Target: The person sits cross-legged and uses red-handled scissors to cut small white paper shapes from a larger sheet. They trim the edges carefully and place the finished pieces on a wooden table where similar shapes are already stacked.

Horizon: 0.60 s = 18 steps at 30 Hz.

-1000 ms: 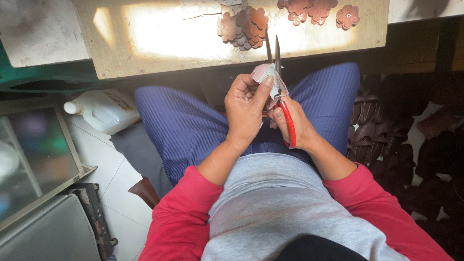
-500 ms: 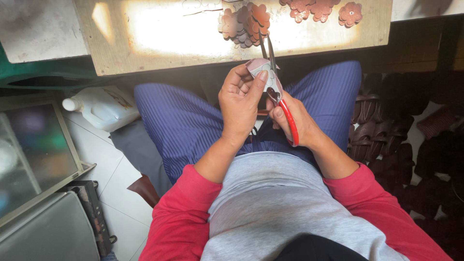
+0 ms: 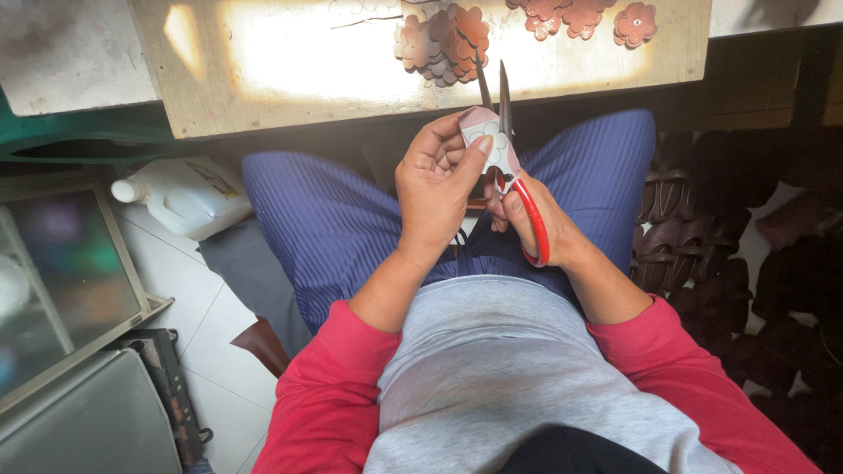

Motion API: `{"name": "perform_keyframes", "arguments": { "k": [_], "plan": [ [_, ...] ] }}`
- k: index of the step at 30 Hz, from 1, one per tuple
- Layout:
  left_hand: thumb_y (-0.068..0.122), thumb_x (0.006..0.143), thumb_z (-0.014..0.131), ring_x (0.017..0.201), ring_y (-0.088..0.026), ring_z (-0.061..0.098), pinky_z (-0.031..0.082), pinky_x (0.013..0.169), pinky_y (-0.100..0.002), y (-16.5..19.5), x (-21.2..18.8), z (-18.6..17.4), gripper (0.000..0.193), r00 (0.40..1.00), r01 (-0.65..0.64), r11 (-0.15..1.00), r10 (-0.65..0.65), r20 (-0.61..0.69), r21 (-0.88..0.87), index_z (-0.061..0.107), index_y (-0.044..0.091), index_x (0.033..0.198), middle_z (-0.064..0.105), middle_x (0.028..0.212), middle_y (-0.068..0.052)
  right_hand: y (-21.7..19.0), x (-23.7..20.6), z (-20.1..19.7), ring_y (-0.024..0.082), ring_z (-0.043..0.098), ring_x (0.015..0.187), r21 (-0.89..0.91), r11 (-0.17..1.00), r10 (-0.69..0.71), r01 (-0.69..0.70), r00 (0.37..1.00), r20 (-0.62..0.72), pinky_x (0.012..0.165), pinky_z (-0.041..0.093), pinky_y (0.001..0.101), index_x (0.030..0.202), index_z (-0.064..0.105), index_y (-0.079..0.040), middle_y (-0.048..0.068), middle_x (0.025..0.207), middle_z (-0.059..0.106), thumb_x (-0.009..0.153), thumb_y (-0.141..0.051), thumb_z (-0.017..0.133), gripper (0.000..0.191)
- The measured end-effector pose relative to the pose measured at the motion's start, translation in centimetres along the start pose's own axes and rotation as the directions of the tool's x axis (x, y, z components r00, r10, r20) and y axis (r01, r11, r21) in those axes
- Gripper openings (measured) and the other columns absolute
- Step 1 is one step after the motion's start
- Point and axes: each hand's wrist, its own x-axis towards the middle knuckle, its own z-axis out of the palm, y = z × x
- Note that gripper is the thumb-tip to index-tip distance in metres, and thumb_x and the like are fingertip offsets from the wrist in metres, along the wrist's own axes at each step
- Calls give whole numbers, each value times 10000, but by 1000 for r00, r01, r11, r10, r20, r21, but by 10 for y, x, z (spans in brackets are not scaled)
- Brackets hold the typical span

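– What have your hands got?
– My left hand (image 3: 435, 189) pinches a pale leather piece (image 3: 481, 129) over my lap, near the worktop (image 3: 263, 105); my right hand (image 3: 527, 219) grips red-handled scissors (image 3: 514, 171), blades slightly apart

both hands raised over lap, l hand (image 3: 436, 189) fingers curled, r hand (image 3: 527, 215) gripping

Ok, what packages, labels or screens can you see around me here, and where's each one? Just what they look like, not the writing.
White plastic jug: lying on its side on the floor beside the left knee, squarish body, round white cap, a small faded label patch on its upper face.
Glass-fronted panel: far left on the floor, metal-framed rectangle with blurry green and pale reflections; whether it is a screen cannot be told.
No signs in view.
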Motion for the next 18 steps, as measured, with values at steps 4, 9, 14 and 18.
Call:
{"name": "perform_keyframes", "arguments": {
  "k": [4,9,14,18],
  "plan": [
    [-30,991,681,1010,-145,723,604,898,-268,0,2,-4,339,1000,-5,1000,6,6,-22,572,-85,1308,727,1144,-166,-2,-2,0,122,446,667,39,998,45,-46,999,17,630,491,295,1169,499,-10,28,793,432,1026,-724,346,744],
    [-38,990,679,1015,-145,716,598,906,-266,0,5,-9,365,1000,-17,999,18,16,-32,546,-72,1328,724,1139,-165,-6,0,-2,113,470,622,-4,999,52,-52,998,30,582,484,281,1122,491,-30,18,744,445,1015,-723,324,720],
    [-39,994,683,991,-143,712,598,884,-262,4,7,-11,354,1000,-10,1000,10,13,-19,558,-72,1323,729,1127,-172,-11,2,-4,108,507,592,-47,998,43,-42,999,29,557,481,276,1052,499,-38,7,724,470,1020,-715,326,699],
    [-38,995,675,988,-139,719,602,883,-262,10,8,-13,343,1000,-22,1000,22,9,-4,565,-68,1318,730,1132,-167,-13,1,-3,101,477,593,-44,996,76,-75,997,25,552,485,269,1029,501,-46,0,727,462,1023,-702,324,680]
  ]
}}
